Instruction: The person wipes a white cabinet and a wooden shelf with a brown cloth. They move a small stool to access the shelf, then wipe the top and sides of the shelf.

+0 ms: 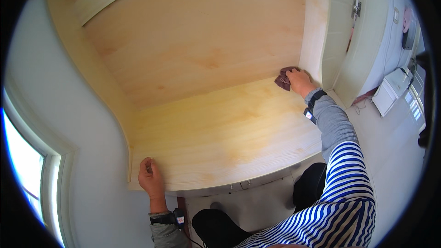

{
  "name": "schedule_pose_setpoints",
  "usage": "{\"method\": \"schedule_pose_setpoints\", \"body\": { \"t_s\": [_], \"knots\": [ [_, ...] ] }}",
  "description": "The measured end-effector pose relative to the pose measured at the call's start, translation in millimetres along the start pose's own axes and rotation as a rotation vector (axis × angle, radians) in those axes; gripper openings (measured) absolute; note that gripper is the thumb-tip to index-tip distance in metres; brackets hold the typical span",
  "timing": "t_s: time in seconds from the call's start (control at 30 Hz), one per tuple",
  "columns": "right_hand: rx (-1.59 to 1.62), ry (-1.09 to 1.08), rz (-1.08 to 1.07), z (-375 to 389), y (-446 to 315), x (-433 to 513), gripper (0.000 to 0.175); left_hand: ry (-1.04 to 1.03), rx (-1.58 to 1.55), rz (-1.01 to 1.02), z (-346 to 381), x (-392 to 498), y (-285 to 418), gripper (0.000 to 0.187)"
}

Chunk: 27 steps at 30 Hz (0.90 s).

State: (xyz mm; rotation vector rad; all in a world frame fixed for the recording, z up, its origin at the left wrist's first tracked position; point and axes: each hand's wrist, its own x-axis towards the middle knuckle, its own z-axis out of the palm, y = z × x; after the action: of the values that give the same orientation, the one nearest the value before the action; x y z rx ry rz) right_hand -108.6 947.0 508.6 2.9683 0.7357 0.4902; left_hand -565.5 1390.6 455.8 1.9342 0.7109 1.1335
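Note:
My right hand (300,81) presses a bunched dark maroon cloth (283,82) onto the pale wooden shelf board (220,134), in its back right corner. The cloth lies close to the back panel (206,41) and the right side panel (313,24). Over the front left corner of the board is my left hand (150,178), its fingers loosely curled and a gap showing beside the thumb. Nothing is visible in it. Whether it rests on the wood I cannot tell. The left side panel (100,79) rises just beyond it.
Drawer fronts with small knobs (231,186) show below the board's front edge. A hinged door (365,38) stands at the right, with a white box-shaped item (392,89) on the tiled floor (382,144) beyond. A window (27,165) is at the left.

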Motion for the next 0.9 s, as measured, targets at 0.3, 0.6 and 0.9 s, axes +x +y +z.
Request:
{"method": "schedule_pose_setpoints", "body": {
  "t_s": [0.3,0.6,0.9],
  "knots": [
    [1.376,0.328,0.552,-64.8,-24.1,36.8,0.022,-0.009,-0.006,-0.038,-4.2,-0.4,5.4,0.016],
    [1.649,0.625,0.251,-193.2,-169.0,147.7,0.035,0.047,-0.076,0.002,-5.8,1.2,5.4,0.019],
    [0.84,0.64,-0.44,-199.1,-432.0,164.0,0.078,0.026,-0.026,0.068,-11.1,5.5,13.3,0.016]
  ]
}}
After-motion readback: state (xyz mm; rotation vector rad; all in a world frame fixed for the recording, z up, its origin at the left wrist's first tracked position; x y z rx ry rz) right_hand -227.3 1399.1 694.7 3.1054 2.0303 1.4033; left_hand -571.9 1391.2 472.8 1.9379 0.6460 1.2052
